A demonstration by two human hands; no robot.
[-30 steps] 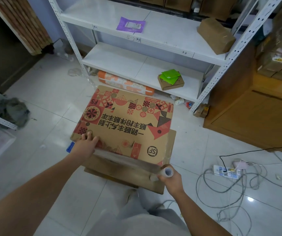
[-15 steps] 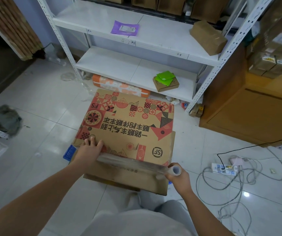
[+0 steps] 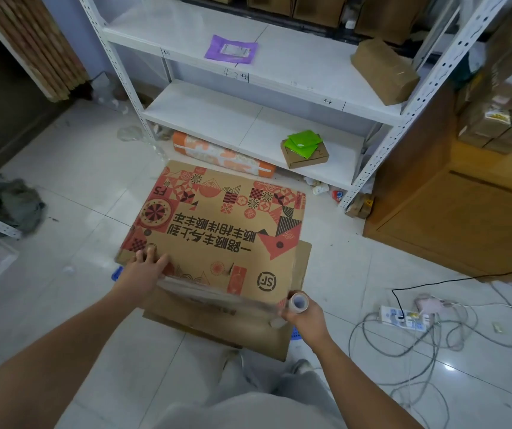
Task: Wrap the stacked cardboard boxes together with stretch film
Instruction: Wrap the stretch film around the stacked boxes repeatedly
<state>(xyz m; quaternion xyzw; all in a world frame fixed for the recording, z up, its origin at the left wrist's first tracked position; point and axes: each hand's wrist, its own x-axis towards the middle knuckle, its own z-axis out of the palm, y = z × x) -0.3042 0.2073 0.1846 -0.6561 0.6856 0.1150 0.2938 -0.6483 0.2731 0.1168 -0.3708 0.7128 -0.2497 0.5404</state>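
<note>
We see the stack of boxes (image 3: 217,239) on the tiled floor (image 3: 72,187) just in front of the white shelf (image 3: 248,125), with open tile on its left and cables (image 3: 434,329) off to its right. Its long axis runs left to right (the printed top reads upside down). Our left hand (image 3: 143,272) presses film (image 3: 217,294) flat on the near edge; our right hand (image 3: 302,315) grips the roll (image 3: 298,301) at the near right corner.
</note>
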